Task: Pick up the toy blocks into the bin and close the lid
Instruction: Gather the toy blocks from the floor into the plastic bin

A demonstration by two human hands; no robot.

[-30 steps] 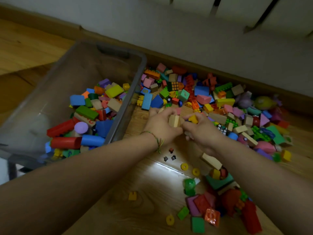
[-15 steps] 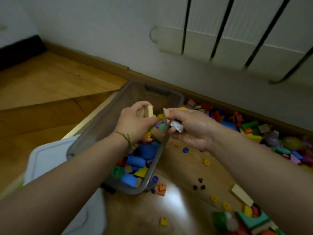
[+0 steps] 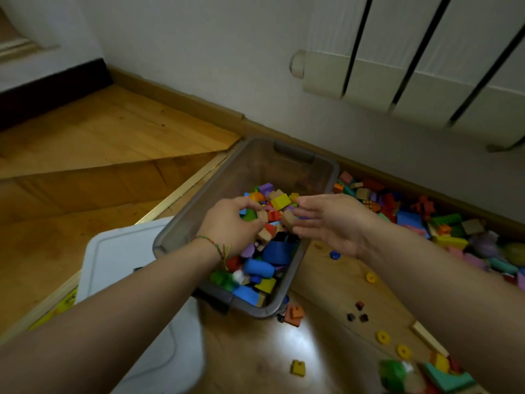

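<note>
- The bin is partly filled with blocks.
- Over it the right hand is spread open; the left hand is curled, grip unclear.
- Many floor blocks are left; the lid is off.

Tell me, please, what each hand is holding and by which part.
The left hand pinches a tan block by its sides; the right hand is open, gripping nothing.

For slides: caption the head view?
Left hand and right hand over grey translucent plastic bin, tan wooden blocks between them, white plastic lid off.
</note>
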